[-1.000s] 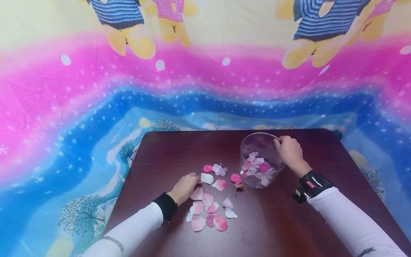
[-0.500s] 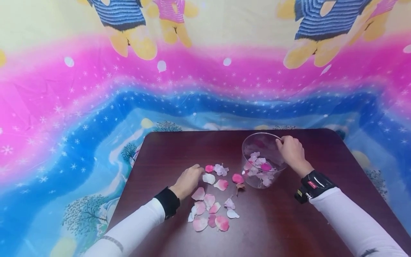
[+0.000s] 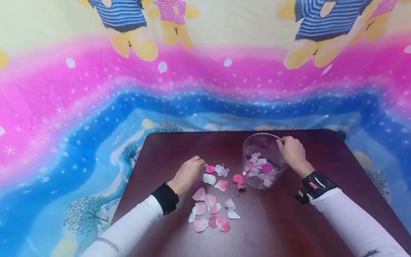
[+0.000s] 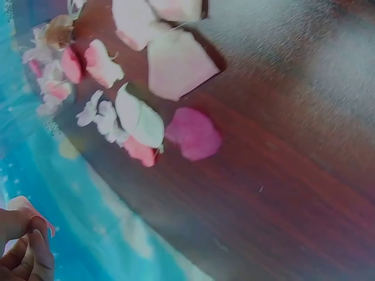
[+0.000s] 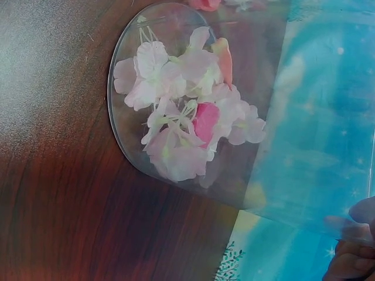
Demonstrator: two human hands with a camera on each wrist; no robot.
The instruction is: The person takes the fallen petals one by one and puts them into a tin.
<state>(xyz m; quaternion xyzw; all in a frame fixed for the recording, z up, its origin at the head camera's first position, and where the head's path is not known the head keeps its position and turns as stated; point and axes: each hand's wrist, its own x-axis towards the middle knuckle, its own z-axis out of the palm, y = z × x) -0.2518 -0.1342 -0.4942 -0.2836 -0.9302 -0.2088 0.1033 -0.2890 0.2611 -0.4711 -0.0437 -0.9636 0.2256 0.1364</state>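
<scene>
The left hand (image 3: 187,174) pinches a petal (image 4: 23,206) lightly; it could flutter away. The right hand (image 3: 291,152) grips the clear container (image 3: 257,142) by its rim, and a tug there might tip it.

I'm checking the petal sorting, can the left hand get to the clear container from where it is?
Probably yes: the left hand pinches a petal above the table, and only loose petals lie low between it and the open-topped clear container.

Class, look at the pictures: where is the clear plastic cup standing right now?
In the head view, the clear cup stands upright on the dark table, right of centre, just right of the loose petals, with the right hand gripping its far rim.
</scene>
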